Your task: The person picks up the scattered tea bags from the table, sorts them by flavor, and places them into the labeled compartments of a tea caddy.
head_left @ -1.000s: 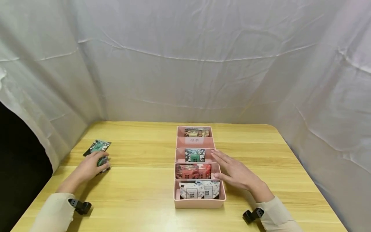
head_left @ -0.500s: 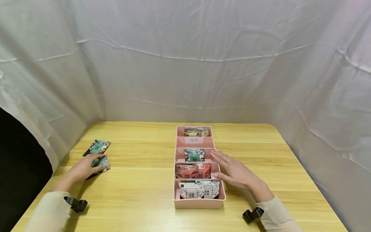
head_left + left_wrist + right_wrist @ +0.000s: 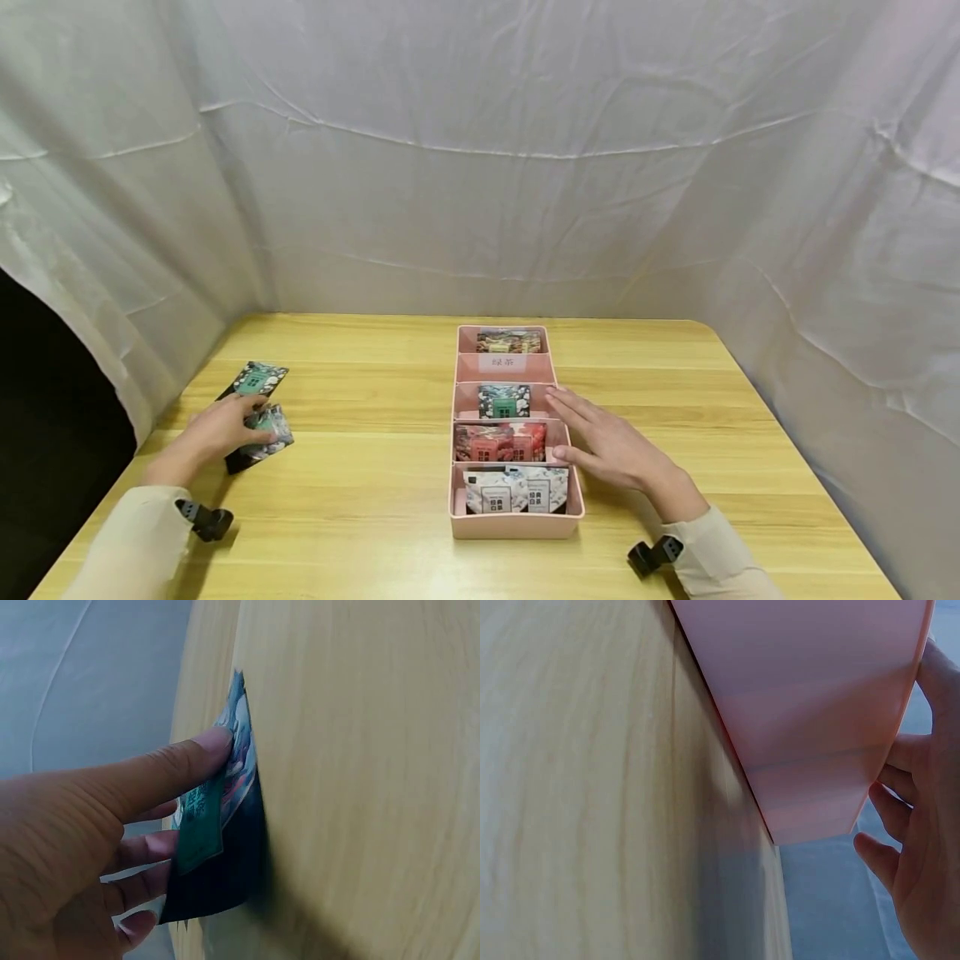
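My left hand (image 3: pixel 217 431) pinches a green-and-black tea sachet (image 3: pixel 264 433) between thumb and fingers at the table's left. In the left wrist view the sachet (image 3: pixel 217 825) stands tilted on edge, the thumb on its printed face. Just beyond lies a second green tea sachet (image 3: pixel 258 379), partly covered by the hand. My right hand (image 3: pixel 611 437) rests along the right rim of a pink compartment box (image 3: pixel 516 527), fingers extended. In the right wrist view its fingertips touch the upper edge of the box's pink side wall (image 3: pixel 810 712).
Front to back, the box holds white sachets (image 3: pixel 517 492), red sachets (image 3: pixel 501 443), a green sachet (image 3: pixel 504 402) and yellowish sachets (image 3: pixel 508 341). A white label (image 3: pixel 502 363) marks one divider. Pale curtains (image 3: pixel 480 167) close in the wooden table (image 3: pixel 360 483).
My left hand first draws back slightly, then shifts a little right; the sachet in its grip now shows more of its face and tilts up. The right hand stays put at the box.
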Tool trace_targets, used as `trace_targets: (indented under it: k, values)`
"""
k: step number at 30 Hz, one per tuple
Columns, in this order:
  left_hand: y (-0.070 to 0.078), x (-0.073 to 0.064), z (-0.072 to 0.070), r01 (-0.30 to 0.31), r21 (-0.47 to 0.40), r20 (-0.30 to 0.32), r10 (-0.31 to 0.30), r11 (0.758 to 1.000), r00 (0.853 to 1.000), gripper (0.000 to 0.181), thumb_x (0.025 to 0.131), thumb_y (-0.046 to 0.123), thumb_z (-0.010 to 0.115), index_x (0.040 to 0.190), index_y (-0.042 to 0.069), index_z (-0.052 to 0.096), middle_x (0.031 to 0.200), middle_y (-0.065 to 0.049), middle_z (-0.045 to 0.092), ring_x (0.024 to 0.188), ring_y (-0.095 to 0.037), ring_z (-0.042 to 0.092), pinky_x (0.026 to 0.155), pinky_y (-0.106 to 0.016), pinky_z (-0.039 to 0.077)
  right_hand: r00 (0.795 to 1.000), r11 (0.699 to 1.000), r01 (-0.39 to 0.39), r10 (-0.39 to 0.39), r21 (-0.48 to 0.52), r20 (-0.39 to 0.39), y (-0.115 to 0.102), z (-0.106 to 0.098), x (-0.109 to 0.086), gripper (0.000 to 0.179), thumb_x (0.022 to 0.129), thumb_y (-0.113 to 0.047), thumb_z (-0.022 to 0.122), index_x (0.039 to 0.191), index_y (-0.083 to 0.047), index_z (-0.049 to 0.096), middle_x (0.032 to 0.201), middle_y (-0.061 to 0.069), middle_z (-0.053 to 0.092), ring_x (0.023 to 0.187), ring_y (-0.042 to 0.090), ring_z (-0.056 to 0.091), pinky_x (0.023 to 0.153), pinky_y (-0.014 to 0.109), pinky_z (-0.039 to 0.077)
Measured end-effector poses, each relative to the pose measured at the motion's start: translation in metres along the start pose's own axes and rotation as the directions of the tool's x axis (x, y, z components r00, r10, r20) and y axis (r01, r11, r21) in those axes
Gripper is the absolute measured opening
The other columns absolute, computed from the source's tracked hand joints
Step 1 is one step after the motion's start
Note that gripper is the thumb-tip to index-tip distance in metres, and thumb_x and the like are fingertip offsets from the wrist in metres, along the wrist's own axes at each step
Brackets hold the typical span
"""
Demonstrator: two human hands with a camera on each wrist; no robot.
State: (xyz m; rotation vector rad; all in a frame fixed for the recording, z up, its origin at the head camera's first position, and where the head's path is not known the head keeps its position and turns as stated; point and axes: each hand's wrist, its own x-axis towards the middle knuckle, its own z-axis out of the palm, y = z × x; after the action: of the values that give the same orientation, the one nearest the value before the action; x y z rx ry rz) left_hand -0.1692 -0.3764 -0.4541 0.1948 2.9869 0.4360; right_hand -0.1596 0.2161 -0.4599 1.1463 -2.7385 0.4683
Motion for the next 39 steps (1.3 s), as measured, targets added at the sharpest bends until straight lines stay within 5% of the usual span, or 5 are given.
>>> trace_targets:
  k: [7,12,17,26,39]
  values:
    - [0.009,0.002,-0.005,-0.058,-0.062,-0.029,0.057,0.996,0.998,0.059,0.079,0.037,0.081,0.112,-0.007,0.062,0.108,-0.027,0.059,0.095,-0.042,0.057,0.077,-0.057,0.048,1.0,1.0,-0.004,0.004,-0.004,0.001,-0.001,-0.001,0.0,0.075,0.098,-0.046,0.054,0.157,-0.013,0.023,0.161,0.007,0.021,0.143,0.03,0.028,0.108,0.057,0.034]
    - [0.018,0.003,-0.011,-0.049,-0.116,-0.048,0.044,0.992,0.998,0.04,0.084,0.034,0.077,0.098,0.003,0.056,0.101,-0.021,0.063,0.089,-0.038,0.059,0.072,-0.052,0.048,1.0,1.0,-0.007,0.007,-0.003,0.003,-0.001,-0.001,-0.001,0.074,0.098,-0.046,0.054,0.157,-0.013,0.023,0.161,0.006,0.021,0.143,0.031,0.028,0.108,0.057,0.034]
    - [0.032,0.006,-0.017,-0.052,-0.118,-0.071,0.044,0.992,0.997,0.038,0.091,0.034,0.07,0.107,0.002,0.055,0.115,-0.033,0.059,0.105,-0.053,0.055,0.08,-0.061,0.048,1.0,1.0,-0.011,0.011,-0.003,0.003,0.0,-0.001,-0.001,0.074,0.098,-0.046,0.054,0.157,-0.013,0.023,0.161,0.006,0.021,0.143,0.031,0.028,0.108,0.057,0.034]
    - [0.061,0.012,-0.024,-0.069,-0.175,-0.155,0.042,0.982,0.987,0.039,0.097,0.026,0.063,0.122,-0.001,0.051,0.118,-0.034,0.059,0.105,-0.051,0.058,0.082,-0.061,0.05,1.0,1.0,-0.014,0.014,-0.004,0.005,-0.001,0.0,0.0,0.074,0.098,-0.047,0.053,0.157,-0.014,0.023,0.161,0.007,0.021,0.143,0.031,0.029,0.107,0.058,0.035]
    - [0.101,0.027,-0.025,-0.222,-0.294,-0.249,0.15,0.93,0.957,0.052,0.097,0.017,0.063,0.144,0.007,0.043,0.119,-0.026,0.057,0.1,-0.046,0.063,0.071,-0.049,0.056,1.0,1.0,-0.018,0.018,-0.003,0.008,0.0,-0.001,0.0,0.074,0.098,-0.047,0.053,0.157,-0.014,0.023,0.161,0.006,0.021,0.143,0.031,0.029,0.107,0.057,0.034]
